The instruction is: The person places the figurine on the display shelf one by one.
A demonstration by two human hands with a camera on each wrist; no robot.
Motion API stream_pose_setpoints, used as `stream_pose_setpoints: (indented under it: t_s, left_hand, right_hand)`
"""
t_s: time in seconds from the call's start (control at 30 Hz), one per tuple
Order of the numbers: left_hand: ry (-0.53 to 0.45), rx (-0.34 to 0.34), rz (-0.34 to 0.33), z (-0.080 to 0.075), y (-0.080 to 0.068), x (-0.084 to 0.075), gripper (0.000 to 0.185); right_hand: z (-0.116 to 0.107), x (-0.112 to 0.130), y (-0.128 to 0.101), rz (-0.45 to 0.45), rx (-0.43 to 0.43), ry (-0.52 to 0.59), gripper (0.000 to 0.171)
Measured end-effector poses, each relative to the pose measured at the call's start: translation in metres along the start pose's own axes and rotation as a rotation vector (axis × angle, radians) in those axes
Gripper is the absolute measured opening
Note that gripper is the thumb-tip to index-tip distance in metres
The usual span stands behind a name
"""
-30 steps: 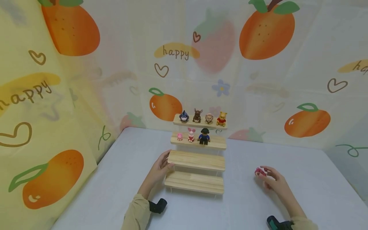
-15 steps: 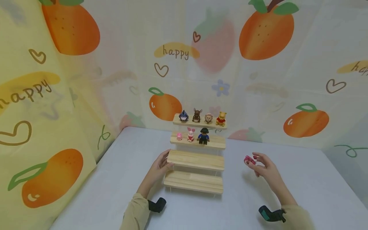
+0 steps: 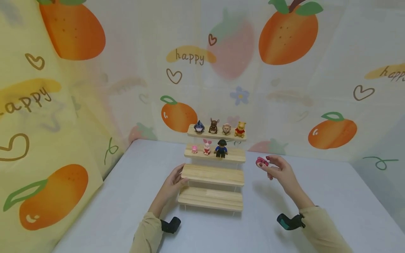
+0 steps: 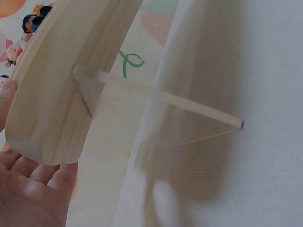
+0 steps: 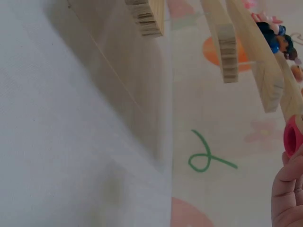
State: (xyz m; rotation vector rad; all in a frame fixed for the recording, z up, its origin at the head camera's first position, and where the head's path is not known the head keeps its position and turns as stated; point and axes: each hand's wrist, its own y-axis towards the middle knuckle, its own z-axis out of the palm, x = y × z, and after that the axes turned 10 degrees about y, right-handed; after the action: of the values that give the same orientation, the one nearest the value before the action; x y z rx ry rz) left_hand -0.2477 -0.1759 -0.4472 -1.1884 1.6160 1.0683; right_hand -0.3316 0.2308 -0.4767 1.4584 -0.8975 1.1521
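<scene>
My right hand pinches a small pink bear figurine between thumb and fingers, held above the table to the right of a tiered wooden display stand. In the right wrist view the pink bear shows at the right edge, its underside hollow. My left hand grips the left end of the stand's third board from the top, thumb in front. The second board carries a tiny pink figurine, a pink piglet figurine and a toy man in blue and black.
Along the top board sit a blue donkey, a brown large-eared animal, a pale round-faced figurine and a yellow bear in red. A fruit-printed cloth hangs behind and left of the white table.
My right hand has carried the pink bear leftward and away from me, closer to the stand's second board. My left hand keeps its grip on the third board.
</scene>
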Motion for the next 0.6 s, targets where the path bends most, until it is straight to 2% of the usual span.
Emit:
stream_pose_setpoints:
  t_s: [0.03, 0.13, 0.2, 0.23, 0.37, 0.47, 0.5, 0.6]
  left_hand:
    - [0.000, -0.001, 0.000, 0.000, 0.000, 0.000, 0.058]
    - [-0.009, -0.006, 0.001, 0.000, 0.000, -0.001, 0.058]
    - [-0.010, -0.008, -0.001, 0.001, -0.001, -0.001, 0.058]
    - [-0.013, -0.008, -0.002, 0.001, -0.001, -0.001, 0.058]
    - [-0.008, -0.007, -0.007, 0.001, -0.001, 0.000, 0.058]
    - [-0.004, -0.004, -0.009, 0.001, -0.001, 0.001, 0.058]
    - [-0.005, -0.004, -0.007, 0.001, -0.002, 0.000, 0.058]
    - [-0.002, -0.001, -0.004, 0.001, -0.001, 0.000, 0.058]
  right_hand:
    - [0.002, -0.001, 0.002, -0.005, -0.029, -0.023, 0.043]
    - [-0.008, -0.037, 0.017, -0.037, -0.055, -0.026, 0.043]
    - [-0.006, -0.039, 0.022, -0.030, -0.066, -0.067, 0.046]
    - [-0.003, -0.036, 0.024, -0.037, -0.055, -0.046, 0.046]
    - [0.033, 0.022, 0.016, -0.039, 0.017, 0.039, 0.045]
    - [0.055, 0.053, 0.012, -0.053, 0.056, 0.082, 0.047]
    - [0.056, 0.050, 0.015, -0.045, 0.042, 0.063, 0.048]
    - [0.054, 0.037, 0.023, -0.062, 0.053, 0.103, 0.046]
